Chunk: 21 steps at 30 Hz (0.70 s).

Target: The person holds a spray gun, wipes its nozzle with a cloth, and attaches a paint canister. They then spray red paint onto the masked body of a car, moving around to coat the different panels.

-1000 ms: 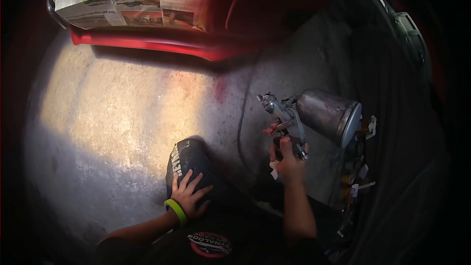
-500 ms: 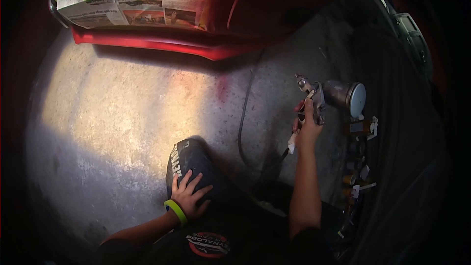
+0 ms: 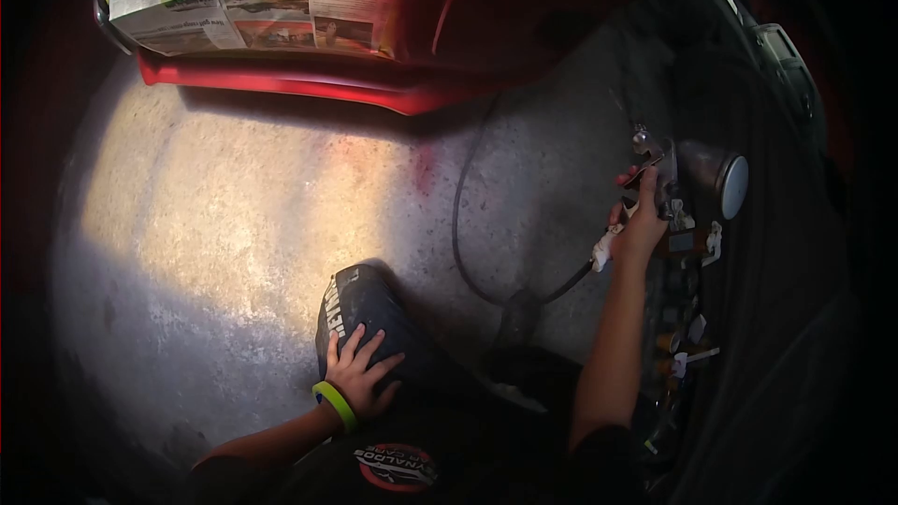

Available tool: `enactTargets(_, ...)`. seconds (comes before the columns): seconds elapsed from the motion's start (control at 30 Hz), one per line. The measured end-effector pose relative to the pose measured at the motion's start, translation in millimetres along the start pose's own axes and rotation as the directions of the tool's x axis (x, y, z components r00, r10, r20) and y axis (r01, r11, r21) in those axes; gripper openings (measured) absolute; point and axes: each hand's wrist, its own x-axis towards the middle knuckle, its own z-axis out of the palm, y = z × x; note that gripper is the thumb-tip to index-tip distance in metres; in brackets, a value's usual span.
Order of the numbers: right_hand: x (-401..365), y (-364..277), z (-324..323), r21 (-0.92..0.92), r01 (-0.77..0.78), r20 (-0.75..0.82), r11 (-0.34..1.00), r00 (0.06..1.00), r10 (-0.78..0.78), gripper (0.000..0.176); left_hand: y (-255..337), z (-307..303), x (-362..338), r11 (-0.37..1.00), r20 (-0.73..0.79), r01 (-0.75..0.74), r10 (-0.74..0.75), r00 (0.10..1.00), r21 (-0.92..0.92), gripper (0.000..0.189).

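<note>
Right hand [image 3: 638, 226] has its grip wrapped round the spray gun [image 3: 699, 166], left hand [image 3: 361, 372] lies spread on the knee [image 3: 357, 295]; a slack hose [image 3: 456, 224] should help steady handling.

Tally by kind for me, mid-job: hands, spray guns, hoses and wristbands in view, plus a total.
Hands: 2 (left hand, right hand)
Spray gun: 1
Hose: 1
Wristband: 1
Total: 5
</note>
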Motion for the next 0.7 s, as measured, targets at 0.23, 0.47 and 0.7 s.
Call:
enactTargets(0.23, -47.2, 29.3, -8.7, 0.006, -0.044, 0.123, 0.999, 0.991, 0.043, 0.031, -0.4, -1.0, -0.3, 1.000, 0.011, 0.005, -0.005, 1.000, -0.003, 0.048)
enactTargets(0.47, -104.8, 36.8, -10.5, 0.092, -0.257, 0.518, 0.962, 0.837, 0.174, 0.034, 1.1, -1.2, 1.8, 1.000, 0.021, -0.008, 0.009, 1.000, -0.012, 0.048)
enactTargets(0.7, -46.9, 66.4, -6.6, 0.082, -0.227, 0.097, 0.970, 0.971, 0.219, 0.033, -0.3, -1.0, -2.7, 1.000, 0.020, -0.002, 0.002, 1.000, 0.002, 0.046)
